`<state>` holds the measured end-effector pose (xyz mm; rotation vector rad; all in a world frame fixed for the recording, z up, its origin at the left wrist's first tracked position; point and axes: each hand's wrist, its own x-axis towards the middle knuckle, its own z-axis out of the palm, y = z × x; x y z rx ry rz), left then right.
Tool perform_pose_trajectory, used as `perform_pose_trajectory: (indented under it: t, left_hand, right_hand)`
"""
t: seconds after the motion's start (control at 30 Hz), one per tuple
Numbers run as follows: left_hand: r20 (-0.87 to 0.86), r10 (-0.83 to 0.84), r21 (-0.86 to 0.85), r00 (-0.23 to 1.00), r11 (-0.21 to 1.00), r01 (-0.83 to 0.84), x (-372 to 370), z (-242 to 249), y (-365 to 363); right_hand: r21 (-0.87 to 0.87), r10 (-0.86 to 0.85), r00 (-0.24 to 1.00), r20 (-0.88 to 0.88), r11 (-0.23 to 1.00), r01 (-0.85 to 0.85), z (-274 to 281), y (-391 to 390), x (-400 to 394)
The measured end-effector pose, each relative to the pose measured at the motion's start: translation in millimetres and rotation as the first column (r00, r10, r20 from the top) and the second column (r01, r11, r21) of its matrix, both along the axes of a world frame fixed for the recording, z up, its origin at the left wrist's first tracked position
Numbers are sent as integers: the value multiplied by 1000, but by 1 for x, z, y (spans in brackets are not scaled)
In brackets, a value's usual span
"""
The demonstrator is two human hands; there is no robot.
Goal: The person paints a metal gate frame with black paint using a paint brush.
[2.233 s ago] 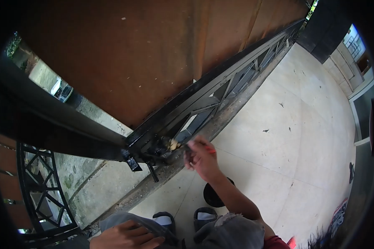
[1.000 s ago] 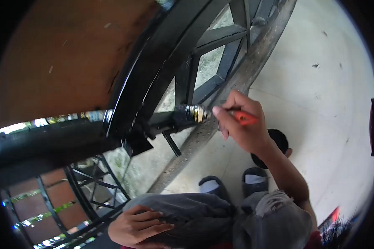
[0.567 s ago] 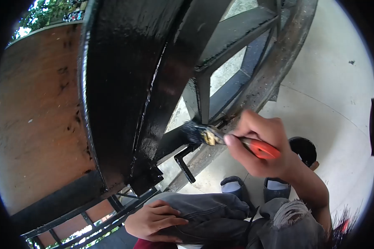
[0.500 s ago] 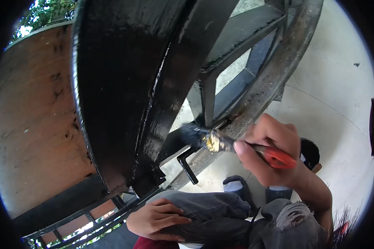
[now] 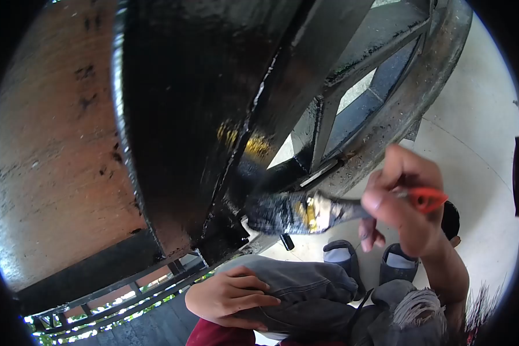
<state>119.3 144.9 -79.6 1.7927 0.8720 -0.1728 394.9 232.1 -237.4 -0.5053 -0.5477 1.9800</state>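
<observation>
My right hand is closed around the red-ended handle of a paintbrush. The brush's bristles are coated in black and lie over the lower end of a glossy black metal frame; contact is hard to judge. A yellow reflection shows on the frame's shiny surface above the brush. My left hand rests on my grey-trousered knee with its fingers spread, holding nothing.
A reddish-brown panel stands left of the frame. Black crossbars and a worn curved rim are on the right. Below are my sandalled feet on a pale floor, with bristles at the bottom right.
My right hand and the brush have moved down and right in the view, the brush now lower on the frame. The view has shifted, with the frame further right. My left hand stays on the knee.
</observation>
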Motion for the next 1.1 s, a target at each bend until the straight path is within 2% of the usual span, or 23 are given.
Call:
perform_pose_trajectory:
  t: [0.03,0.1,0.17,0.2,0.23,0.3,0.33,0.4,0.43,0.5,0.53,0.63,0.67,0.77,0.83,0.9,1.03,1.07,1.1]
  left_hand:
    - [-9,-4,-2,1000,1000,4,0,2,-1]
    - [-17,-16,6,1000,1000,16,1,4,-3]
    - [-23,-18,14,1000,1000,18,2,8,-6]
    - [-27,-19,23,999,1000,19,2,11,-8]
    - [-27,-22,33,999,999,23,4,14,-11]
    - [-25,-28,52,999,998,29,5,19,-17]
    - [-30,-30,61,999,998,32,5,22,-21]
    - [-27,-33,86,999,996,35,4,29,-30]
    - [-47,-27,95,999,995,32,5,33,-35]
    - [-63,-19,119,998,993,26,6,39,-45]
    - [-82,-12,142,997,990,24,6,42,-49]
    - [-117,-1,200,993,980,24,10,50,-58]
    - [-133,8,223,991,975,22,11,52,-62]
    - [-163,14,253,987,967,28,10,58,-75]
    - [-146,25,299,989,954,20,13,60,-82]
    - [-267,55,350,962,936,44,20,64,-91]
    - [-345,126,490,930,869,64,32,66,-110]
    - [-337,136,514,932,855,62,36,67,-111]
    - [-315,135,518,939,854,51,39,67,-111]
  right_hand:
    - [-105,20,1000,18,994,-18,3,2,4]
    - [-62,-19,1000,8,998,19,4,-5,-6]
    - [111,-31,997,71,994,23,4,-10,-9]
    - [108,-25,999,33,994,22,0,-4,-1]
    - [-1,-34,997,75,999,34,7,1,7]
    - [-12,-90,996,21,996,90,19,0,-1]
    - [-3,-92,995,24,996,93,19,-5,-3]
    - [171,-73,994,78,984,59,16,-15,-7]
    - [186,-74,994,87,981,57,20,-15,-1]
    - [96,-74,991,111,993,63,30,-13,12]
    - [133,-106,993,54,986,98,31,-16,2]
    - [196,-123,986,111,976,100,36,-21,-8]
    - [258,-181,975,132,956,142,40,-21,-6]
    - [202,-176,982,64,966,160,53,-26,-7]
    - [228,-197,967,161,961,158,56,-33,-8]
    - [339,-305,905,298,920,199,63,-39,-2]
    - [333,-334,890,310,915,228,47,-50,-8]
    - [583,-470,771,429,797,161,21,-49,-11]
    - [589,-473,760,445,794,149,17,-52,-4]
